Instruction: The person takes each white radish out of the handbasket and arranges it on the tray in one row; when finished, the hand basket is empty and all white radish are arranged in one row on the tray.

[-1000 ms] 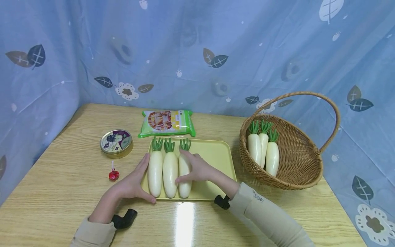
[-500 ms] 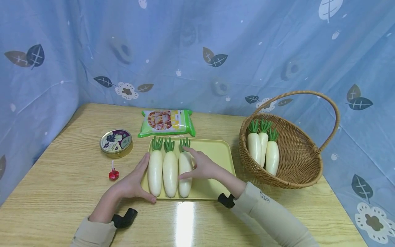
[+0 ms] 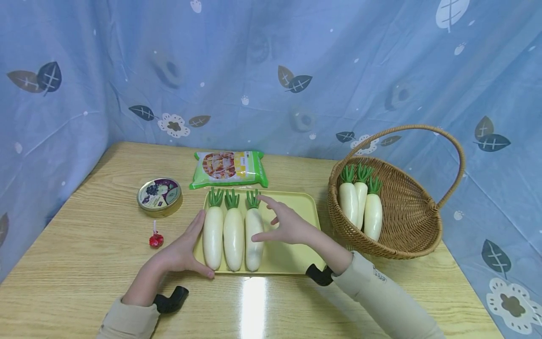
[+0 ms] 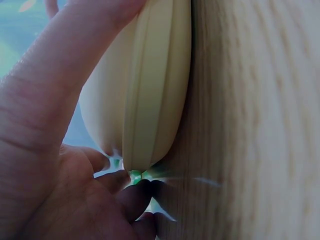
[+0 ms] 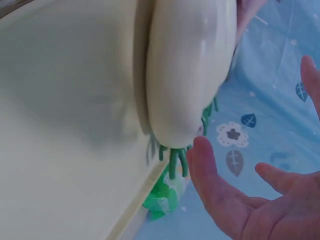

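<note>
Three white radishes with green tops lie side by side on a yellow tray (image 3: pixel 292 212): a left one (image 3: pixel 213 238), a middle one (image 3: pixel 234 240) and a right one (image 3: pixel 254 240). With the thumb along the front rim and the fingers along the left side, my left hand (image 3: pixel 179 252) holds the tray's near-left corner. My right hand (image 3: pixel 290 226) is over the tray just right of the right radish, fingers spread and holding nothing. In the right wrist view, an index fingertip (image 5: pixel 202 145) shows close to that radish's green top (image 5: pixel 175 160).
To the right stands a wicker basket (image 3: pixel 406 216) with a tall handle and three more radishes (image 3: pixel 373 216). Behind the tray lies a green food packet (image 3: pixel 228 169). A round tin (image 3: pixel 159 195) and a small red item (image 3: pixel 156 239) sit at the left. Blue curtains hang behind.
My right hand has let go of the right radish and moved a little to the right, its fingers spreading. The left hand and the tray have stayed in place.
</note>
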`<move>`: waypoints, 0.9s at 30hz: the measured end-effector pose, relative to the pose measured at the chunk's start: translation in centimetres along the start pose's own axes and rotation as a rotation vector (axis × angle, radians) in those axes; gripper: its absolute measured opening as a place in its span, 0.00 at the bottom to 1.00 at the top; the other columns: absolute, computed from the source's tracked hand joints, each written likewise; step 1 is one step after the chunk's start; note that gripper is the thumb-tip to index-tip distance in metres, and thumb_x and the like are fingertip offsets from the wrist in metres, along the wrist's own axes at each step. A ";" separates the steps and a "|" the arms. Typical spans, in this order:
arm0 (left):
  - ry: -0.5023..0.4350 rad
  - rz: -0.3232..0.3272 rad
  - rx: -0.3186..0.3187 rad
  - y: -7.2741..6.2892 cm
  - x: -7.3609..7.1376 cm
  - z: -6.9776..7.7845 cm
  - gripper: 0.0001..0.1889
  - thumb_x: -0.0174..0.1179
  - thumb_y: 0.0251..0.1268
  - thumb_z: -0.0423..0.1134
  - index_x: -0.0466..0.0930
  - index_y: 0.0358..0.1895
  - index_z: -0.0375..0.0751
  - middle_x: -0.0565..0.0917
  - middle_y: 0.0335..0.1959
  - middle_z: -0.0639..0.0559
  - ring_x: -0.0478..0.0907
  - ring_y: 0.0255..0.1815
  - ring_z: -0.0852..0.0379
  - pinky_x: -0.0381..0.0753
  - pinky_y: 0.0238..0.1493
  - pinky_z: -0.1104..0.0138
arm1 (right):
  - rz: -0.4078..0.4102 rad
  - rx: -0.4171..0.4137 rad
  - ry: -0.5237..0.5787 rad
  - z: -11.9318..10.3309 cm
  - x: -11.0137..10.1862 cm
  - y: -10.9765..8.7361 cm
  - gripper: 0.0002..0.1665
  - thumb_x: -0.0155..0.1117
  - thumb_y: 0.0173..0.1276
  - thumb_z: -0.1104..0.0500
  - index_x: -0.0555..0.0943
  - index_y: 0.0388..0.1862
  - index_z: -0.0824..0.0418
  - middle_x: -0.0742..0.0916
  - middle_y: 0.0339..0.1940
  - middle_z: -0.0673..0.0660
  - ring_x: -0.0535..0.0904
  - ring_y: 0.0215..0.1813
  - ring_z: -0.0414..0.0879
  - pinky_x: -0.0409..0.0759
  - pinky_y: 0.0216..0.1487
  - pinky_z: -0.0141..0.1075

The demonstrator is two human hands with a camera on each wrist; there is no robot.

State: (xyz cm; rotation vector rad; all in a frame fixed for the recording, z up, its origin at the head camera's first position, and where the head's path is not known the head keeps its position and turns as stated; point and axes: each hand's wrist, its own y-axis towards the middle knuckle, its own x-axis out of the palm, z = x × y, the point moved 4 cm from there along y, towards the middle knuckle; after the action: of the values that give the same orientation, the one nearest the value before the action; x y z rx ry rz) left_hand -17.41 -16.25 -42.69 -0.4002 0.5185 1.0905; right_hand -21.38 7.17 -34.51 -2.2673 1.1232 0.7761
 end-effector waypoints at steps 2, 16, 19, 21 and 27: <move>0.000 -0.001 -0.001 0.0 0.0 0.0 0.77 0.79 0.21 0.52 0.25 0.69 0.31 0.30 0.71 0.33 0.29 0.70 0.38 0.38 0.65 0.44 | 0.001 -0.007 -0.001 -0.1 -0.3 -0.2 0.57 0.73 0.49 0.47 0.52 0.73 0.52 0.65 0.66 0.66 0.76 0.49 0.59 0.77 0.42 0.40; 0.003 -0.008 -0.011 -0.2 0.0 0.1 0.76 0.79 0.22 0.52 0.25 0.70 0.31 0.30 0.71 0.33 0.30 0.70 0.38 0.39 0.65 0.44 | 0.050 -0.065 -0.023 -0.6 -2.7 -2.4 0.56 0.73 0.50 0.47 0.51 0.73 0.49 0.66 0.66 0.61 0.74 0.52 0.56 0.75 0.47 0.44; 0.006 -0.009 -0.010 -0.1 0.0 0.1 0.77 0.78 0.22 0.52 0.25 0.70 0.31 0.30 0.71 0.34 0.30 0.70 0.38 0.39 0.65 0.44 | 0.051 -0.056 -0.022 -0.6 -3.4 -2.9 0.55 0.72 0.50 0.46 0.51 0.73 0.46 0.66 0.66 0.61 0.73 0.53 0.55 0.76 0.47 0.44; 0.009 -0.009 -0.010 -0.1 0.0 0.1 0.77 0.78 0.22 0.53 0.25 0.70 0.31 0.30 0.71 0.34 0.30 0.70 0.38 0.39 0.65 0.44 | 0.052 -0.049 -0.016 -0.6 -3.8 -3.3 0.55 0.71 0.51 0.45 0.51 0.72 0.46 0.66 0.65 0.61 0.72 0.53 0.55 0.76 0.45 0.43; 0.010 -0.006 -0.009 -0.1 -0.1 0.2 0.77 0.78 0.22 0.53 0.25 0.70 0.31 0.30 0.71 0.33 0.30 0.70 0.38 0.39 0.65 0.44 | 0.064 -0.040 -0.017 -0.4 -5.2 -4.5 0.54 0.71 0.51 0.44 0.51 0.72 0.44 0.67 0.65 0.59 0.72 0.54 0.54 0.76 0.45 0.44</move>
State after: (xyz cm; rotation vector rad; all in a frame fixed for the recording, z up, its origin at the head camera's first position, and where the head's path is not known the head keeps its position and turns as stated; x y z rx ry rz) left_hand -17.33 -16.24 -42.53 -0.4150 0.5206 1.0860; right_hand -20.17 12.13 -29.93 -2.2626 1.1878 0.8495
